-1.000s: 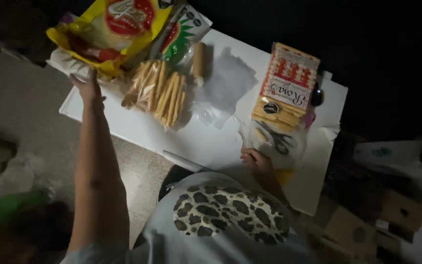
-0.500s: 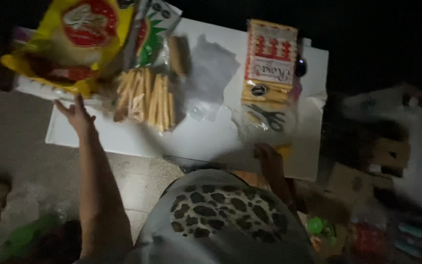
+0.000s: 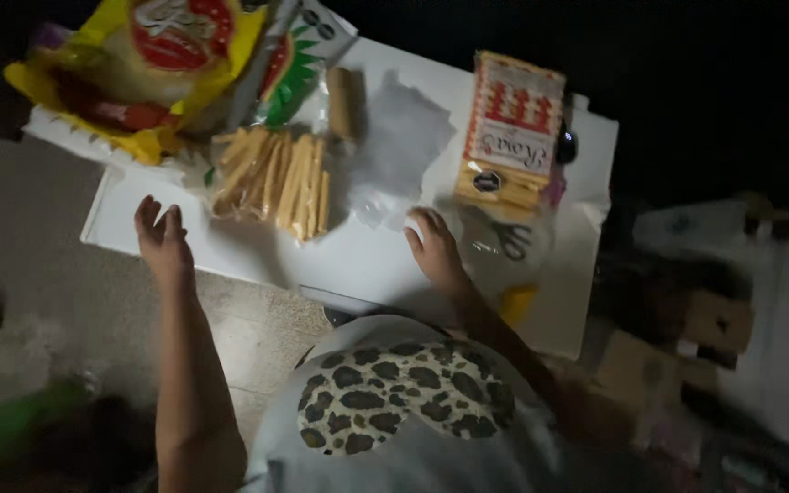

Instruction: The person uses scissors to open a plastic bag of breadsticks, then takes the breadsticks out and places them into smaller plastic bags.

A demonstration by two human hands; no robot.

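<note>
Your left hand [image 3: 164, 245] lies open, fingers spread, on the white rectangular tabletop [image 3: 358, 260], just left of the clear bag of tan biscuit sticks [image 3: 271, 173]. Your right hand [image 3: 435, 248] rests empty, fingers loosely bent, right of that bag, beside 1 pair of scissors [image 3: 510, 239].

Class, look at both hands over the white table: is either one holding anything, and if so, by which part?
Nothing is held. The left hand rests open on the white table; the right hand lies flat beside a clear plastic bag, gripping nothing.
</note>
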